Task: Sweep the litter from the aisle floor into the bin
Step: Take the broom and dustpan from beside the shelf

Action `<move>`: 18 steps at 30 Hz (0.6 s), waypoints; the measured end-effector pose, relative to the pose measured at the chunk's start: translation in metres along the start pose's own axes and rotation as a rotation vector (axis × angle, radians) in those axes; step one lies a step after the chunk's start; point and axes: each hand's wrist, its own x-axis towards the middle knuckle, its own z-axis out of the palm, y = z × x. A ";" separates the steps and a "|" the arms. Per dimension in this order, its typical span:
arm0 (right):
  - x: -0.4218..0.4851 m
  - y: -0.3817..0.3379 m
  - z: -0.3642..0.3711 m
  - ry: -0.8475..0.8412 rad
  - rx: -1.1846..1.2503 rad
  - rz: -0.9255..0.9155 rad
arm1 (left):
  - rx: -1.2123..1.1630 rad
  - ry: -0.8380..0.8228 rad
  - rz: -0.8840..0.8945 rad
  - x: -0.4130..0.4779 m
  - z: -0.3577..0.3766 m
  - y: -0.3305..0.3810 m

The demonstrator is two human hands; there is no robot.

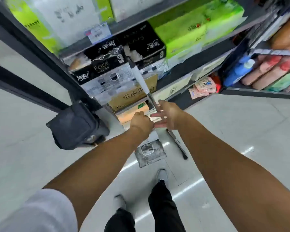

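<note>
A long broom handle (143, 84) is seen running upward from the hands toward the shelves, its long axis tilted slightly left, the white upper section ending in a dark tip in front of the black tissue packs (124, 54). The left hand (141, 122) is curled in a fist low on the handle, its grip clamped on it. The right hand (167, 114) is held just beside the handle with fingers spread apart. A dark bin (75, 126) stands on the floor (241, 139) at the shelf's left corner. A grey dustpan (149, 152) lies on the floor below the hands, near a shoe (161, 174).
</note>
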 end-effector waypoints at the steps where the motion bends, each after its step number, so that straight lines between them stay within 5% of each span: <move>1: 0.018 -0.004 0.000 0.030 0.053 -0.009 | 0.040 -0.038 0.019 0.013 0.002 -0.001; 4: 0.059 -0.010 0.001 0.113 0.251 -0.001 | 0.081 -0.141 0.034 0.043 0.022 0.001; 9: 0.106 -0.016 0.020 -0.147 0.887 0.120 | 0.066 -0.326 0.003 0.066 0.047 0.002; 18: 0.098 -0.026 0.022 -0.036 1.304 0.060 | 0.039 -0.423 0.025 0.057 0.049 0.016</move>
